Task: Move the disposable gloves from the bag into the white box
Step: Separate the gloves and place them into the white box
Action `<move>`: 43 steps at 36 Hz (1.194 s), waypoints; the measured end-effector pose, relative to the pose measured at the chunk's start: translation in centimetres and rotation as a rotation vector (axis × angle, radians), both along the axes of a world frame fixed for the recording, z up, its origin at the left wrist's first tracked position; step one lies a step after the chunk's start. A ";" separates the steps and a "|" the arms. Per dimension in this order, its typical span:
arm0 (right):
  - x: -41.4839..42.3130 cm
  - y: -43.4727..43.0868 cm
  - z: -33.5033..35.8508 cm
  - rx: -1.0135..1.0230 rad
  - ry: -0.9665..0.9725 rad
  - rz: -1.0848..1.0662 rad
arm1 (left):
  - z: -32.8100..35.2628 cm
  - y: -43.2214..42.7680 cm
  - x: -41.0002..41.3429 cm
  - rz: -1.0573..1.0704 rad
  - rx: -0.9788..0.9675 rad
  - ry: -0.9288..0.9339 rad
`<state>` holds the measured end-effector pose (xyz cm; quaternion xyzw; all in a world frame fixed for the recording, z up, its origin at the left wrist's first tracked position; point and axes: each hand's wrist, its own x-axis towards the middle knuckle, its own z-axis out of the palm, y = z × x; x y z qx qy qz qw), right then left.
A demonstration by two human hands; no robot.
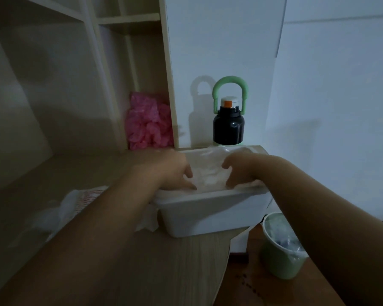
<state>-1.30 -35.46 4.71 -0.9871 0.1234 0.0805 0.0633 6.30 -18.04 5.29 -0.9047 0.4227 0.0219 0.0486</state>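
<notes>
A dim, bluish view looking down along two bare forearms that reach forward into a white box [208,215]. The box sits on a pale wooden surface [164,261], near its right-hand edge. Inside lies a heap of clear, crinkled disposable gloves [208,175], some of it draped over the far rim.

The left hand [175,173] comes in over the box's left end and the right hand [241,168] over its right end. Both have their fingers curled downward into the clear film. The fingertips sink out of sight in the glossy plastic, so it cannot be told whether either grip is clamped on the gloves or only pressing them down.

The bag [71,206], whitish with a red-striped patch, lies slack on the surface to the left. The left forearm partly covers it, and its outline is blurred. A crumpled white scrap shows just beside the box's near left corner; what it belongs to is unclear.

Behind the box stands a black bottle [228,127] with a green loop handle, its base hidden by the box's far rim. Left of it, a bundle of pink crumpled plastic [148,124] fills a narrow shelf compartment. At lower right, on the brown floor [252,290], is a green bin [276,255] with a clear liner, partly hidden by the right forearm.
</notes>
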 end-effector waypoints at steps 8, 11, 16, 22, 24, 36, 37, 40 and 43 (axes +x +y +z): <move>-1.2 5.0 3.2 0.089 -0.388 0.019 | 0.9 6.1 -0.7 0.055 -0.635 0.089; -1.8 9.4 3.7 0.148 -0.502 0.103 | 0.4 9.3 -1.7 0.076 -0.809 0.128; -2.1 15.7 2.7 0.281 -0.656 0.207 | -1.4 14.6 -2.1 0.238 -1.061 0.104; -1.1 22.1 -1.7 0.444 -0.563 0.322 | -6.5 21.1 -1.8 0.584 -1.141 0.021; -0.2 22.9 -3.5 0.470 -0.499 0.296 | -8.1 22.1 -1.9 0.642 -1.081 0.055; 4.3 25.2 -11.8 0.592 -0.382 0.097 | -14.9 23.0 -0.6 0.761 -1.036 -0.046; 4.6 25.4 -12.2 0.581 -0.400 0.100 | -15.1 23.0 -0.1 0.749 -1.024 -0.069; 5.5 25.9 -13.0 0.492 -0.450 0.104 | -15.4 23.2 1.4 0.711 -0.964 -0.083; 6.7 26.0 -12.9 0.419 -0.444 0.078 | -15.4 23.1 2.8 0.638 -0.894 -0.077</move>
